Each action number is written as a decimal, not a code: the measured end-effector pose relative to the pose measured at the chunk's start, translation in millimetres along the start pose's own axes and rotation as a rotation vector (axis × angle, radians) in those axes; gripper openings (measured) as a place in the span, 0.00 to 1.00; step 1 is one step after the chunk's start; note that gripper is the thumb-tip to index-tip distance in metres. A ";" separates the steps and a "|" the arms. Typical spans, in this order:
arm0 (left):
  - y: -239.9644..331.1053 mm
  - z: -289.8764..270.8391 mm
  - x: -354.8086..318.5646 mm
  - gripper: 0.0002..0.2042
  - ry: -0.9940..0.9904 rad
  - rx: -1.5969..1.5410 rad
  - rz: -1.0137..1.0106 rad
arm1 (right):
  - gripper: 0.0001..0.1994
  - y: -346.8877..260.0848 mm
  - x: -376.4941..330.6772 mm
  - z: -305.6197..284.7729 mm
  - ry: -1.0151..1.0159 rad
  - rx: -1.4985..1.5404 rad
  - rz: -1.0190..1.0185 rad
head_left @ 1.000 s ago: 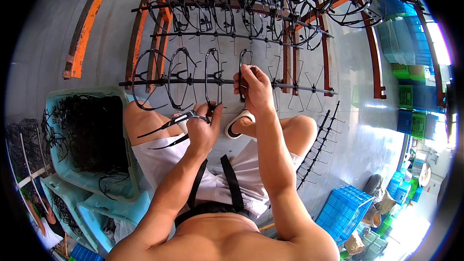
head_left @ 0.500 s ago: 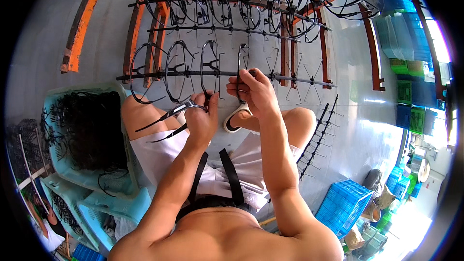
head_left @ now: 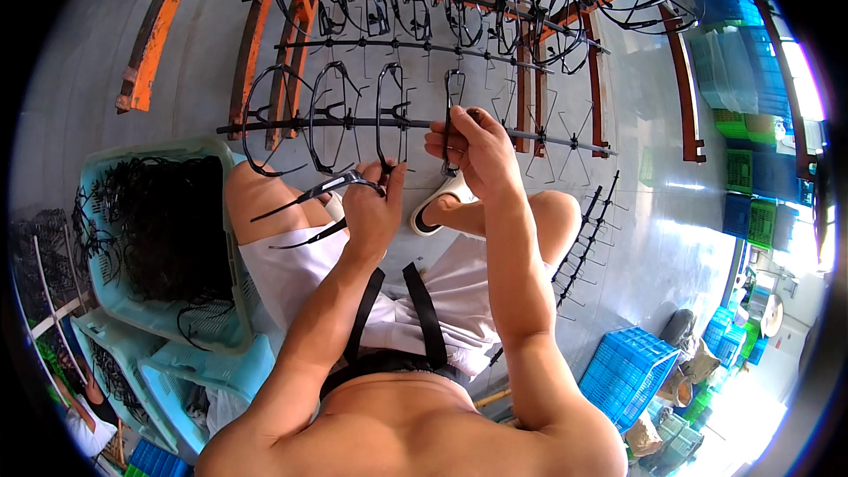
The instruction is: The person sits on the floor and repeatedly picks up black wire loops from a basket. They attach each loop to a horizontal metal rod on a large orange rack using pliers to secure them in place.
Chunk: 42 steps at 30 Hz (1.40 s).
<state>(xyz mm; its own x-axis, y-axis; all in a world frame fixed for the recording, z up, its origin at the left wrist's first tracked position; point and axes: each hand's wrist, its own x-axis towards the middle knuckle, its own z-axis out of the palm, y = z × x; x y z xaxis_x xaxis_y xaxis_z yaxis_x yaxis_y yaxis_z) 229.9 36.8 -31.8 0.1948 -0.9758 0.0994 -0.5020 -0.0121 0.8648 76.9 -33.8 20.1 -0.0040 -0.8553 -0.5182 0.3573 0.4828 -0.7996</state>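
Observation:
My left hand (head_left: 373, 208) is closed on a black glasses frame (head_left: 329, 185), whose two temples point out to the left over my thigh. Just right of it, my right hand (head_left: 486, 150) grips another black glasses frame (head_left: 450, 93) that stands upright against a dark rod (head_left: 537, 136) with thin wire prongs. Its lower part is partly covered by my fingers. Along the same rod, to the left, several glasses frames (head_left: 325, 115) hang in a row. The prongs (head_left: 576, 141) at the rod's right end carry nothing.
Further rods full of black frames (head_left: 415, 0) rest on an orange metal rack (head_left: 252, 53). To my left stands a pale turquoise crate (head_left: 234, 238) heaped with dark frames. A spare pronged rod (head_left: 587, 243) leans by my right knee, and a blue crate (head_left: 625, 375) sits behind it.
The rod and hanging frames sit slightly higher in the picture now. My right hand has shifted a little right and turned slightly at the frame; my left keeps its hold.

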 end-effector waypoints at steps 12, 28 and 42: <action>54.6 -69.9 -28.6 0.31 -0.292 -0.253 0.181 | 0.16 33.6 -103.9 2.5 -0.678 0.065 0.188; 36.5 48.3 -0.4 0.12 -0.110 -0.007 0.111 | 0.06 -15.8 18.4 -64.9 -0.156 0.279 -0.103; 40.9 48.2 -0.8 0.10 -0.101 -0.011 0.071 | 0.05 -1.9 31.9 -73.2 -0.060 0.309 -0.115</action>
<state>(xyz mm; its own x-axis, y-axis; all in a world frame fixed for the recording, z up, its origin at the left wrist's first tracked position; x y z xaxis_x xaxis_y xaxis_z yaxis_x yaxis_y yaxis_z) 168.6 26.6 -20.2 0.0730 -0.9911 0.1111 -0.5017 0.0598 0.8630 7.7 -48.2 -17.2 -0.0087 -0.9149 -0.4035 0.6238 0.3104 -0.7173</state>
